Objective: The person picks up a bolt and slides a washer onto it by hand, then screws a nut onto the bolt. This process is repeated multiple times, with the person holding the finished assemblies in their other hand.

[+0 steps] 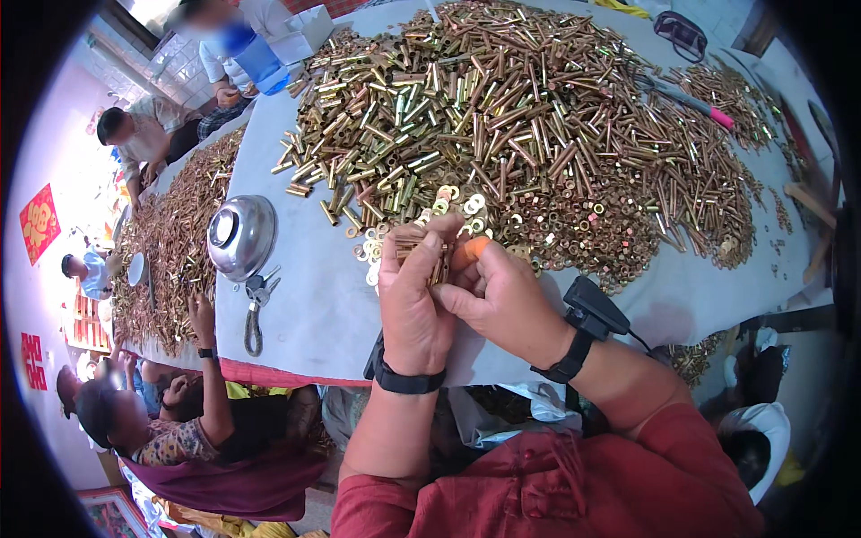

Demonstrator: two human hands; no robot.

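My left hand (414,296) is closed around a small bunch of slim brass-coloured metal bolts (438,272). Against them presses my right hand (511,291), its thumb and fingers bent; an orange cover (470,252) sits on one finger. Whether the right fingers also pinch a small part is hidden. Just beyond both hands lie flat golden washers (439,206) and a heap of small nuts (574,233). Behind these rises a large pile of golden tubes and rods (502,99).
On the pale tabletop (309,305), left of my hands, are an upturned steel bowl (242,238) and keys on a braided strap (257,309). A pink-tipped tool (691,105) lies on the pile. Co-workers sit around another heaped table (166,260) at left.
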